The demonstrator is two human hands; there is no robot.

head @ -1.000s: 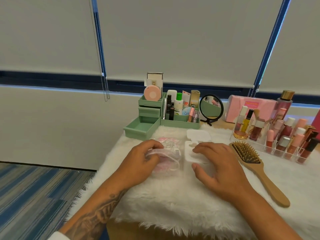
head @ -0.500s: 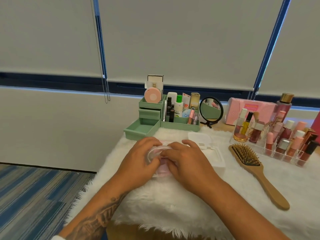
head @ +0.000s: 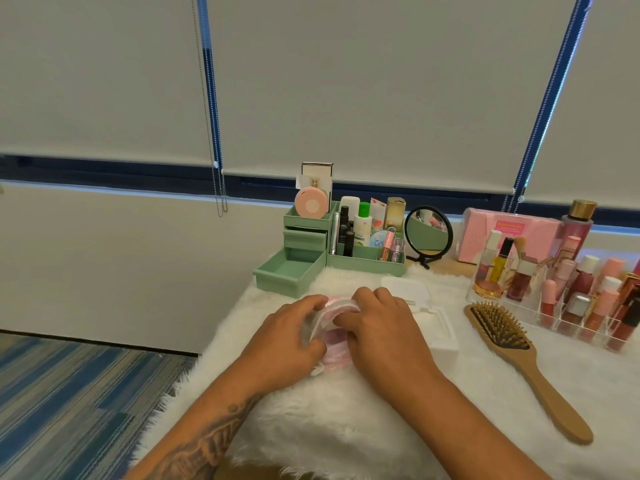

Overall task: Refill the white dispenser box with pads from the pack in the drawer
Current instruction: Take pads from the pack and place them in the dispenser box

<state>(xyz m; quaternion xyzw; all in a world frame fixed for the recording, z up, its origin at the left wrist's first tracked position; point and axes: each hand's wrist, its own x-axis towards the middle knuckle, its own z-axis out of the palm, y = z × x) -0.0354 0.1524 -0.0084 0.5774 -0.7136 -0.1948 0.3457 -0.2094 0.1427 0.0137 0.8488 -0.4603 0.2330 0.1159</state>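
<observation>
both on the pack of pads (head: 329, 327) now: left hand (head: 289, 336) clasping its left side, right hand (head: 377, 327) gripping its top. white dispenser box (head: 438, 327) open just right of the right hand, so nearer to that one.

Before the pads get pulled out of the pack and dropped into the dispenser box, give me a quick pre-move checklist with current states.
1. Pack of pads out of the green drawer, on the fur mat: ok.
2. Left hand and right hand both on the pack: ok.
3. Pack mouth open: cannot tell, fingers cover it.
4. White dispenser box lid flipped up: ok.
5. Box beside the right hand, nothing between: ok.
6. Hairbrush apart from the box: ok.
</observation>
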